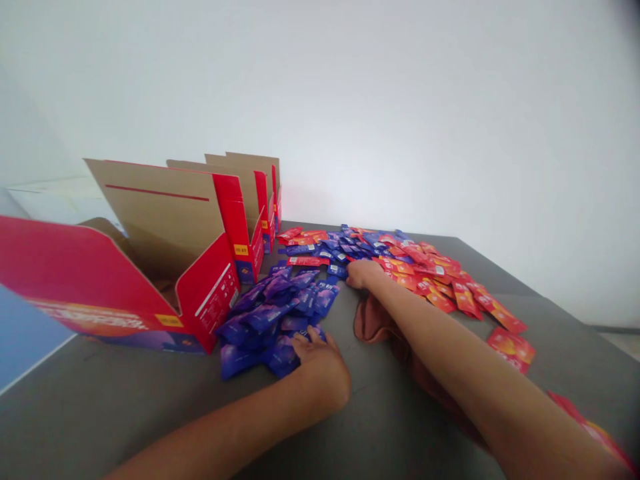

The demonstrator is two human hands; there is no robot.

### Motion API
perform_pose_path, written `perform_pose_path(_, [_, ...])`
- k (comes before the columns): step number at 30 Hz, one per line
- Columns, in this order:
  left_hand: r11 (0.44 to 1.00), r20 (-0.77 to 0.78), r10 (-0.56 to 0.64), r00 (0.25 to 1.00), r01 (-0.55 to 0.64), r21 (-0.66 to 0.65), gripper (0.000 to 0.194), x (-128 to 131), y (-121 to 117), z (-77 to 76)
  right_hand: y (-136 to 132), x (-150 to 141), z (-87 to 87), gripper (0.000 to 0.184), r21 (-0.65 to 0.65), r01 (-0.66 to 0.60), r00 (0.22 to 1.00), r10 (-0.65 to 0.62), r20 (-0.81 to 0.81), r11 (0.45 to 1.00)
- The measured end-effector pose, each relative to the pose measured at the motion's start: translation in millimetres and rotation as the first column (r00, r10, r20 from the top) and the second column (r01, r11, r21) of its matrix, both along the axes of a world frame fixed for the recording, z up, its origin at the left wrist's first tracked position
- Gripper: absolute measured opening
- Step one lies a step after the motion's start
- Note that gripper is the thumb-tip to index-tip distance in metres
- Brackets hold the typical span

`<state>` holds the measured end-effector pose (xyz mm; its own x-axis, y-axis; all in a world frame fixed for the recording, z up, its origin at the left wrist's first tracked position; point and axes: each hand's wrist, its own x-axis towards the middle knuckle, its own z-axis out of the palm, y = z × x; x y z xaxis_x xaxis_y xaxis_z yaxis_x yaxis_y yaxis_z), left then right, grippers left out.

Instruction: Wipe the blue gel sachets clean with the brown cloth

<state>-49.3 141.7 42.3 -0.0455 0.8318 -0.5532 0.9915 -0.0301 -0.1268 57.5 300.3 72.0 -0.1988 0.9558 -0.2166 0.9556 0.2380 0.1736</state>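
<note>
A heap of blue sachets [273, 310] lies on the grey table [150, 407] in front of an open red cardboard box [120, 293]. My left hand [320, 367] rests on the near edge of that blue heap, fingers curled over the sachets. Farther back, a mixed spread of red-orange and blue sachets [415, 267] covers the table. My right hand [363, 272] reaches into that mixed spread, fingers closed among the sachets; what they hold is hidden. A reddish-brown cloth [373, 320] lies under my right forearm.
Several more open red cardboard boxes [250, 200] stand in a row behind the first one. Loose red sachets [510, 347] lie at the right. A white wall rises behind the table. A blue surface [25, 333] shows at the far left.
</note>
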Motion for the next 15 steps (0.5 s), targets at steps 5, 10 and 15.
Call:
perform_pose_path(5, [1.000,0.000,-0.008,1.000,0.008,0.018,0.064,2,-6,5.4,-2,-4,-2.4,0.032,0.064,0.007,0.999,-0.010,0.045,0.998])
perform_pose_path(10, [0.998,-0.003,-0.010,1.000,0.010,0.058,0.049,1,-8,9.9,-12,-2,-0.7,0.032,0.137,0.020,0.996,-0.031,0.078,0.990])
perform_pose_path(15, [0.995,-0.011,0.009,1.000,-0.008,0.099,0.046,2,-9,11.9,-31,29,18.6,0.032,0.187,0.020,0.992,-0.043,0.118,0.982])
